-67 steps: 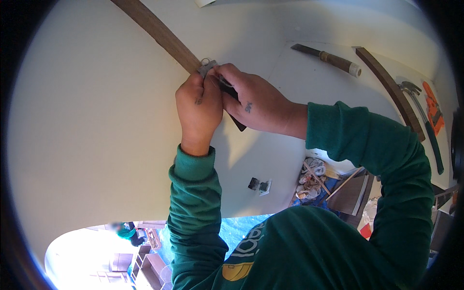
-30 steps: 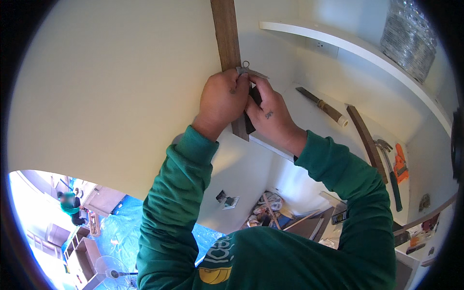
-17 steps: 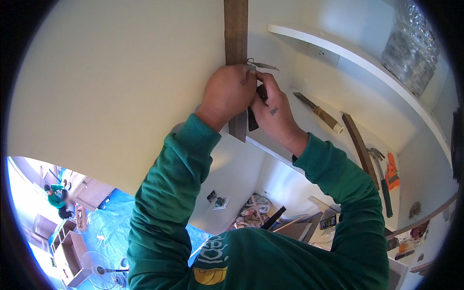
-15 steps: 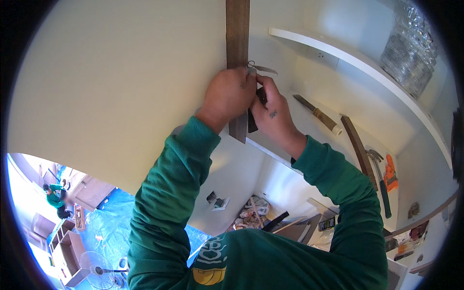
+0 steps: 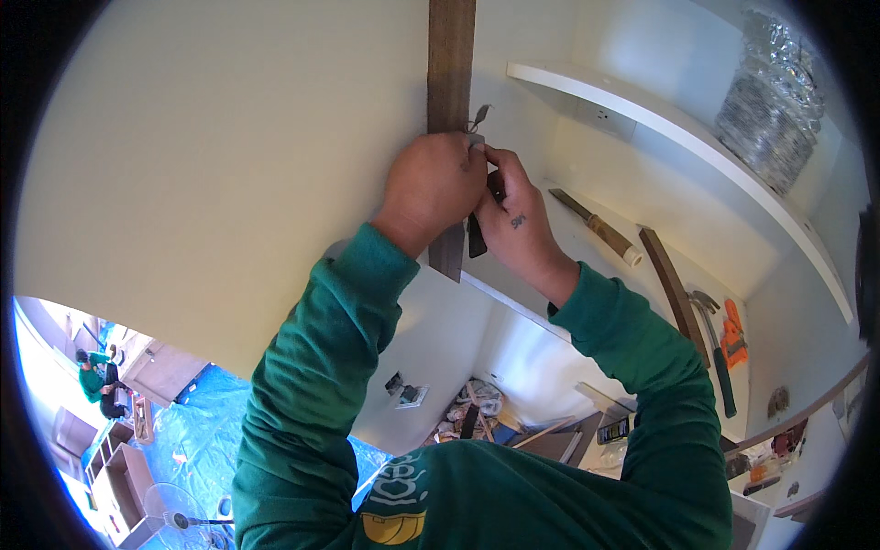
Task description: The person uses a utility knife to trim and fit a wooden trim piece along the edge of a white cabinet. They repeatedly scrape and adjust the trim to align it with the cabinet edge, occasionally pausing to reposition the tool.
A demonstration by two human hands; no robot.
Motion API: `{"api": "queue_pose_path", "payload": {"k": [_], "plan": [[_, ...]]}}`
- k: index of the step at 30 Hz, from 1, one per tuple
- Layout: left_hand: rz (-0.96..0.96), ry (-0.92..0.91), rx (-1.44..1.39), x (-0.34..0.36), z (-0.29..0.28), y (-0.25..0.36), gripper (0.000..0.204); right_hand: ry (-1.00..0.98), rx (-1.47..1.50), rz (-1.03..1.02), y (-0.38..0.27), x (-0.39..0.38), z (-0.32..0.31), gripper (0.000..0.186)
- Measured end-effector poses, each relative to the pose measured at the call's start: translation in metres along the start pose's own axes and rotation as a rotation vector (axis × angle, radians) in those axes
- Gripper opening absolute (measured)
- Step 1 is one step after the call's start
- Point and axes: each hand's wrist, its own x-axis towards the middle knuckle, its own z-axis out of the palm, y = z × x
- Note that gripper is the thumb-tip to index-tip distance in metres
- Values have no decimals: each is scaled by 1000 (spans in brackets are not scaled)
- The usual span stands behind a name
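Note:
A dark brown wooden strip (image 5: 450,64) runs upright along the edge of a cream panel (image 5: 229,165). My left hand (image 5: 429,183) is closed over its lower part, with the fingers curled and the thumb toward my right hand. Close beside it, my right hand (image 5: 521,215) is closed too, its thumb and fingertips meeting the left at a small grey piece (image 5: 475,140). Under the right palm a dark, narrow tool (image 5: 476,238) sticks out; its kind is hidden by the fingers. A thin curled sliver (image 5: 480,116) rises just above the fingertips.
Right of my hands, a chisel (image 5: 596,225), a brown wood piece (image 5: 674,289), a claw hammer (image 5: 718,353) and an orange tool (image 5: 734,332) lie on a white shelf. A curved shelf (image 5: 678,119) hangs above, bearing clear-wrapped stacked items (image 5: 770,110). Lower left, a person (image 5: 94,378) works near blue sheeting (image 5: 197,435).
The thin sliver above my fingertips has swung from lying sideways to pointing up. Both hands keep nearly the same place on the strip. The view has shifted slightly.

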Motion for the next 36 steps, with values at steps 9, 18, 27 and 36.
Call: {"api": "queue_pose_path", "payload": {"k": [9,18,27,36], "plan": [[1,63,-63,-6,-4,1,34,-12,-6,-57,-4,1,-1,40],[22,87,-55,2,4,-3,34,2,-21,-47,2,6,-2,39],[8,107,-112,-3,-7,1,34,0,-6,-69,-11,5,-2,39],[-2,88,-61,8,-4,-1,31,21,-4,-32,-6,12,-3,37]]}}
